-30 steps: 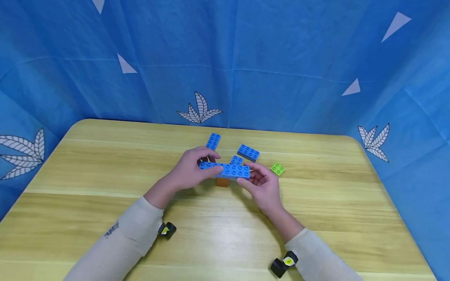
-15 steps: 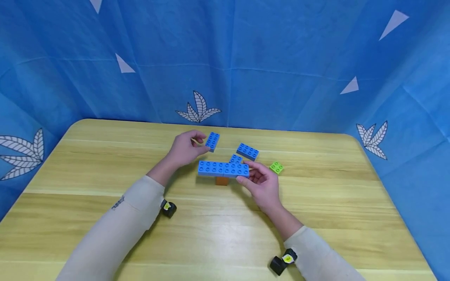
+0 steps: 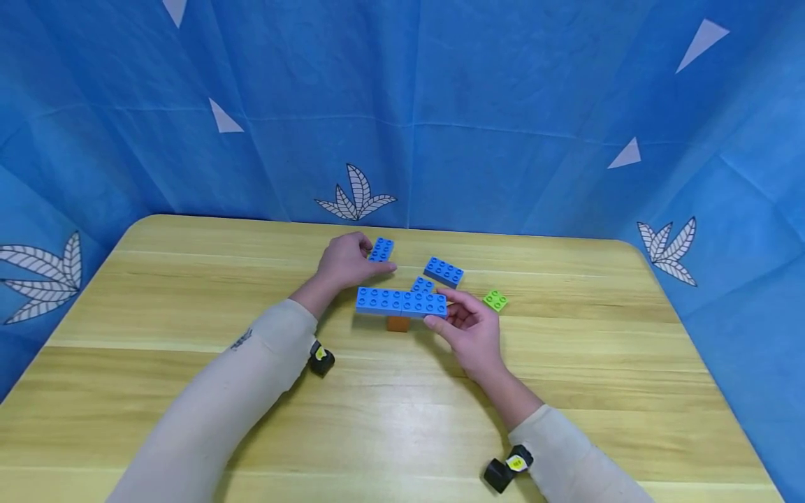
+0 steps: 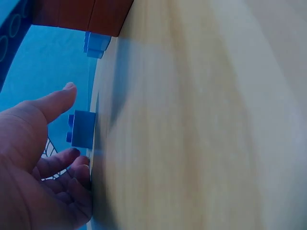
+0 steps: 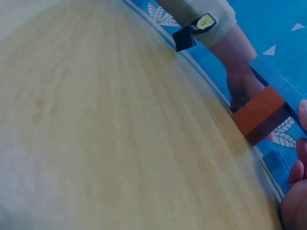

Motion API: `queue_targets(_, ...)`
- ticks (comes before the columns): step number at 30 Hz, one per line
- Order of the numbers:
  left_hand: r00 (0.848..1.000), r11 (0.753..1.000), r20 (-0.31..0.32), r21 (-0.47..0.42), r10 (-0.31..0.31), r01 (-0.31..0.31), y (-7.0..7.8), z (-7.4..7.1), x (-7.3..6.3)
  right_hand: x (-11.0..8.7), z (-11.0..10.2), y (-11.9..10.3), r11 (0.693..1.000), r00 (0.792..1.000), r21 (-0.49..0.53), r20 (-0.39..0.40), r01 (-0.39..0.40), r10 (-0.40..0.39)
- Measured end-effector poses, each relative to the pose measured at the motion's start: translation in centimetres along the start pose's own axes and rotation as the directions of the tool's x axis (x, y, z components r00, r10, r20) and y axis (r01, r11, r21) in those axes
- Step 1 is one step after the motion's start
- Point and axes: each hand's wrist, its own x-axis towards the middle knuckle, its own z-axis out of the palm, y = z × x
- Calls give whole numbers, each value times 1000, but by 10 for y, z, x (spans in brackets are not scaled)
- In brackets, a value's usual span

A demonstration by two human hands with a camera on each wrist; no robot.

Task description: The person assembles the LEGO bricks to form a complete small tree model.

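Two blue building bricks stand end to end, the left one [image 3: 379,302] and the right one [image 3: 424,304], on a stack of orange-brown bricks [image 5: 259,115]. My right hand [image 3: 473,339] pinches the right end of this row between thumb and fingers. Behind the row, my left hand [image 3: 346,262] reaches around a loose blue brick [image 3: 381,249] lying on the table. Seen from the left wrist, that hand's thumb and fingers are spread on either side of the loose brick [image 4: 83,129], with gaps between. The hand partly covers the brick in the head view.
A small blue brick [image 3: 423,284] sits just behind the row, partly hidden by it. Farther back lies another blue brick [image 3: 443,272], and a green brick [image 3: 495,300] is right of it. The wooden table [image 3: 352,433] ends at a blue curtain [image 3: 478,84].
My left hand has left the left end of the blue row and moved back to the loose blue brick. My right hand has stayed at the row's right end.
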Motion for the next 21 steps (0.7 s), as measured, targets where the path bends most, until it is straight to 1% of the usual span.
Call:
queue_targets(6, 1000, 1000, -3, 17, -1, 1, 0, 1, 2, 0, -1, 1, 1000, 1000, 1, -4, -1, 1)
queue_targets(13, 1000, 999, -16, -26, 24, -24, -4, 0, 0, 0, -1, -1, 1000, 1000, -3, -19, -12, 12)
queue_targets(16, 999, 998, -6, -37, 44, -44, -7, -1, -3, 0, 0, -1, 1000, 1000, 0, -22, -15, 15)
queue_targets(18, 998, 996, -2, -48, 69, -69, -10, -3, -4, 0, 0, 0, 1000, 1000, 1, -22, -14, 14)
queue_targets(21, 995, 990, -9, -98, 104, -104, -13, -8, -10, 1, 0, 0, 1000, 1000, 1, -17, -6, 6)
